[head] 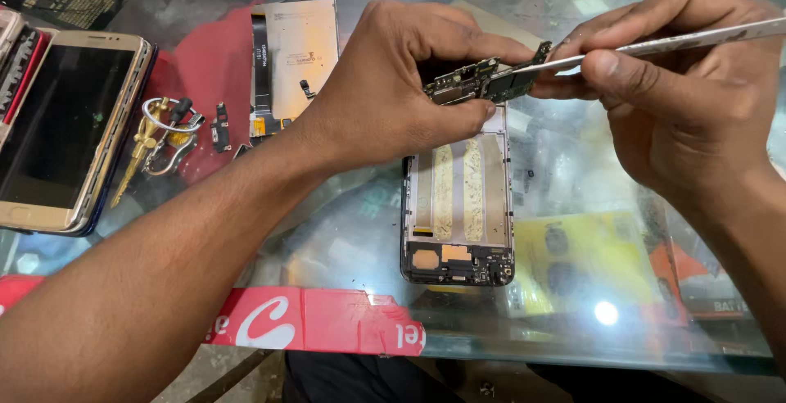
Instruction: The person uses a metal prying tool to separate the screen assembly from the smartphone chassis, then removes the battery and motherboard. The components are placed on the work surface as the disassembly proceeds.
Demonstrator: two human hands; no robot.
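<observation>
My left hand (393, 83) pinches a small green phone circuit board (483, 81) between thumb and fingers, held above the glass table. My right hand (679, 83) grips a thin metal tool (679, 41) whose tip touches the board's right end. Directly below the board lies an opened phone frame (458, 206) with no board in its upper part, gold strips in its middle and small parts at its lower end.
A gold phone (70, 129) lies on other handsets at the left. A bunch of keys (160, 137), small loose parts and a detached screen panel (295, 63) lie on red cloth (209, 67). Red tape (311, 329) lines the glass table's near edge.
</observation>
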